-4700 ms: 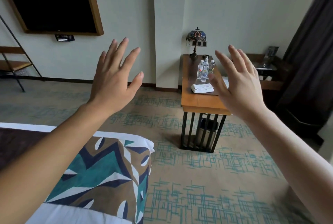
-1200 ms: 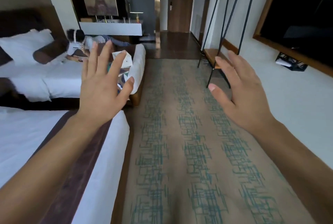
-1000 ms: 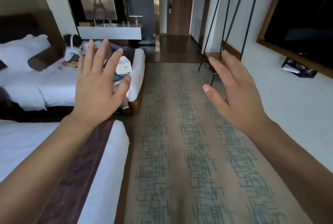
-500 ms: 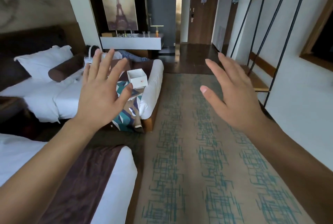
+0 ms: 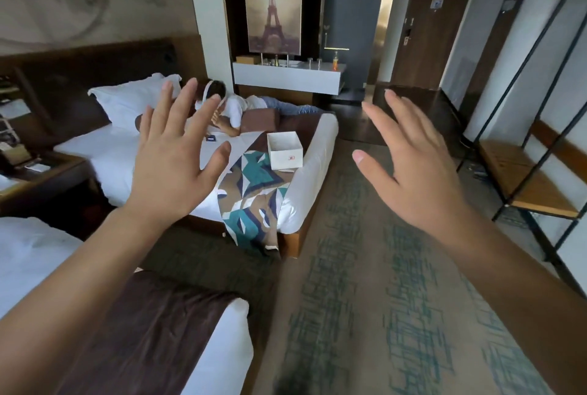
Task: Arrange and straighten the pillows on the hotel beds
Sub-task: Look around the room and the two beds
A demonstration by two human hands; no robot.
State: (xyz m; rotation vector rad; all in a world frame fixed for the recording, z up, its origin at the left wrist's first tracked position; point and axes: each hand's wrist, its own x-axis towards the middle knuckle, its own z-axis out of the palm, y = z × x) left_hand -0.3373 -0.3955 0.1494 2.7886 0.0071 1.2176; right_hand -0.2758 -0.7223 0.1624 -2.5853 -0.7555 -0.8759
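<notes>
- Left hand [image 5: 171, 169] and right hand [image 5: 413, 178]: fingers spread, holding nothing.
- Step: approach; no pillow [image 5: 127, 102] touched yet.
- Next: reach far bed [image 5: 311, 178], grip pillow.

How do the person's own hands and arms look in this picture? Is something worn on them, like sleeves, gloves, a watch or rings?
Both arms are bare as far as the picture shows them: no sleeve reaches into view. The left hand and the right hand wear no gloves. No watch, bracelet or band shows on either wrist, and no ring shows on the fingers. No markings or cables are visible on them.
</notes>
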